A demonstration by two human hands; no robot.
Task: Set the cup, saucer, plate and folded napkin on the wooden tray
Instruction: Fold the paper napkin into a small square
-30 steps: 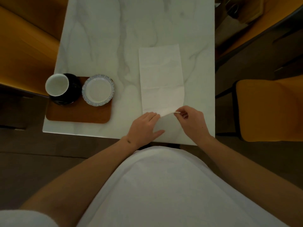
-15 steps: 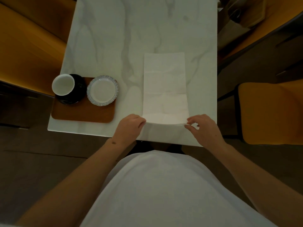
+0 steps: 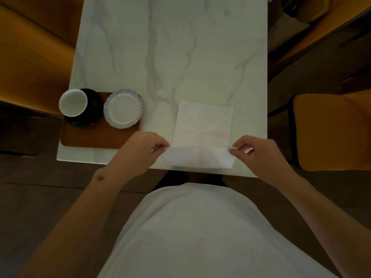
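A white paper napkin (image 3: 202,125) lies on the marble table (image 3: 172,51) near its front edge, its near end lifted off the surface. My left hand (image 3: 143,151) pinches the napkin's near left corner and my right hand (image 3: 259,152) pinches the near right corner. At the table's front left lies the wooden tray (image 3: 94,137). On it stand a white cup (image 3: 73,102) on a dark saucer (image 3: 91,111) and, to their right, a small white plate (image 3: 123,108) with a patterned blue rim.
An orange chair seat (image 3: 331,131) stands right of the table. An orange bench (image 3: 30,57) runs along the left side. Dark furniture and a box (image 3: 297,9) sit at the far right. The floor below is dark.
The napkin has been drawn toward the table's front edge. Both hands moved from pressing its near end to pinching the two near corners and lifting them.
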